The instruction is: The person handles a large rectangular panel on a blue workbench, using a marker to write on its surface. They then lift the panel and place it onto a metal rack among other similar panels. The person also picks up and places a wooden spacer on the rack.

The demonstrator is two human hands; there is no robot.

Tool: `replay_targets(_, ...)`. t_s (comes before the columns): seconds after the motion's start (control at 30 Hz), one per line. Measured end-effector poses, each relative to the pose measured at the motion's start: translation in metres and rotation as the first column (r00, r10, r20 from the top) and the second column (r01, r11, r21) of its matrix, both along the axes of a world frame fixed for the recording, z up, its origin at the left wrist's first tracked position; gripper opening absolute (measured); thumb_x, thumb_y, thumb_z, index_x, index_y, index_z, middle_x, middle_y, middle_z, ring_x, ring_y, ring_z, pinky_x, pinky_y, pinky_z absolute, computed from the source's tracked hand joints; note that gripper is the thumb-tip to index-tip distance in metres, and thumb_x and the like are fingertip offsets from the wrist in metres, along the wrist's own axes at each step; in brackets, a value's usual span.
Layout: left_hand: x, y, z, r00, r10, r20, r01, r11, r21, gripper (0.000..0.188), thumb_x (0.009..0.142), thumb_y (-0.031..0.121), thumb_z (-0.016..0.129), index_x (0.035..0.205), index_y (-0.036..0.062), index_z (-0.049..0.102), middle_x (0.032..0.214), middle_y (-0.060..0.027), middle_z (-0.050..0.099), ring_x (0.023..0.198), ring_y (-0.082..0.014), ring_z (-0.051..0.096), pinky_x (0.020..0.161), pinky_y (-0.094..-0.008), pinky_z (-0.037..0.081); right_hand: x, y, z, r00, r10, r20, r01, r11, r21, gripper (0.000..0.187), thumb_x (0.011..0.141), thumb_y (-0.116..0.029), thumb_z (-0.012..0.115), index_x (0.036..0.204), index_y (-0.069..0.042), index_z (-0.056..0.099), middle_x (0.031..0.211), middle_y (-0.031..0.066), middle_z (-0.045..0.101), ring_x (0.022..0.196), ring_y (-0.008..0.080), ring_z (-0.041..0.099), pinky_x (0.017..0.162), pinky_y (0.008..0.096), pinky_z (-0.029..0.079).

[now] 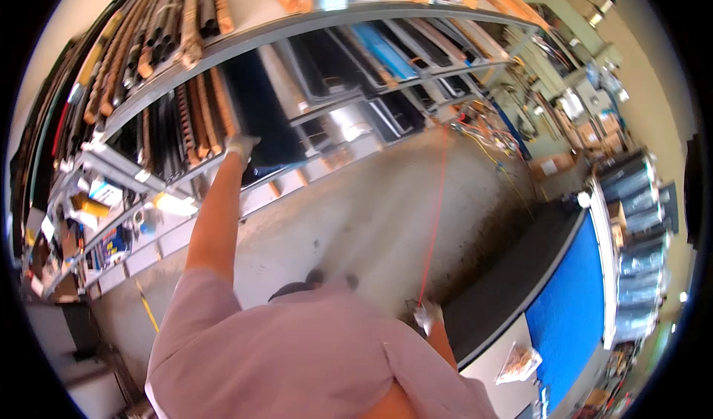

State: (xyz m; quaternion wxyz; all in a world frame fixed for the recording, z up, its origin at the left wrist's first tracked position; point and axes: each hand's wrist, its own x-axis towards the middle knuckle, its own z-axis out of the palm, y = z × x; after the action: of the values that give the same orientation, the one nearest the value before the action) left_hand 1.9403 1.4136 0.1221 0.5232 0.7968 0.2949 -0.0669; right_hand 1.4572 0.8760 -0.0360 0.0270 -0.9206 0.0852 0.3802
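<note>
My left hand [241, 147], in a pale glove, reaches out to the lower shelf. It is at the near edge of a long, dark blue-black sheet [256, 107], beside orange-brown lengths of stock [210, 114]. Blur hides its fingers, so whether it grips the sheet does not show. Low on the right is my right hand [428, 316], also gloved, with its fingers closed. A thin red cord [434, 233] runs across the floor up to that hand. Something small and dark sits at the cord's end by the fingers, too blurred to name.
A metal rack [327, 19] holds many long tubes, strips and panels. To the right stands a long table with a blue top [568, 307] and a dark side; a clear bag [518, 363] lies beside the blue part. Tangled cables [486, 131] and a cardboard box [551, 166] are farther off.
</note>
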Motion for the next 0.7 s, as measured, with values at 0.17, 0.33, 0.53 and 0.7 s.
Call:
replay_targets(0.17,0.072,0.007,-0.033,0.989,0.03,-0.148,0.007,0.969,0.247,0.038,0.082,0.025,0.07,0.108,-0.0017,0.066,0.111,-0.0173,0.066,0.102,-0.0291,0.064,0.087,-0.0364,0.047,-0.163,-0.075,-0.051,0.893,-0.415,-0.175,0.415,0.909,-0.038,0.039,0.082,-0.037,0.057,0.113,-0.013,0.059,0.096,0.011,0.066,0.086,0.0299,0.064,0.075,0.0413,0.051)
replay_targets(0.33,0.088,0.092,-0.093,0.848,-0.129,-0.514,0.517,0.41,0.751,0.034,0.088,0.024,0.052,0.116,0.0099,0.065,0.123,-0.0063,0.063,0.113,-0.021,0.06,0.092,-0.0362,0.05,-0.121,-0.073,-0.066,0.806,-0.556,-0.204,0.59,0.787,0.184,0.035,0.082,-0.037,0.057,0.106,-0.012,0.059,0.087,0.011,0.065,0.076,0.0289,0.063,0.066,0.0413,0.05)
replay_targets(0.53,0.118,0.022,-0.046,0.889,0.119,-0.442,0.245,0.692,0.679,0.034,0.092,0.025,0.044,0.114,0.0094,0.065,0.115,-0.0096,0.066,0.108,-0.0221,0.063,0.086,-0.0343,0.052,-0.056,-0.11,-0.101,0.983,-0.135,0.122,0.097,0.956,0.276,0.031,0.082,-0.038,0.057,0.098,-0.011,0.059,0.077,0.0111,0.063,0.063,0.0277,0.062,0.056,0.0414,0.048)
replay_targets(0.7,0.139,-0.074,0.007,0.964,0.184,0.194,-0.236,0.24,0.942,0.042,0.084,0.02,0.057,0.125,0.011,0.054,0.108,-0.0216,0.065,0.099,-0.0327,0.065,0.083,-0.042,0.054,0.144,-0.13,-0.091,0.608,-0.793,-0.031,0.694,0.513,0.506,0.031,0.087,-0.033,0.057,0.1,-0.005,0.06,0.078,0.0088,0.062,0.071,0.0218,0.059,0.063,0.0386,0.048)
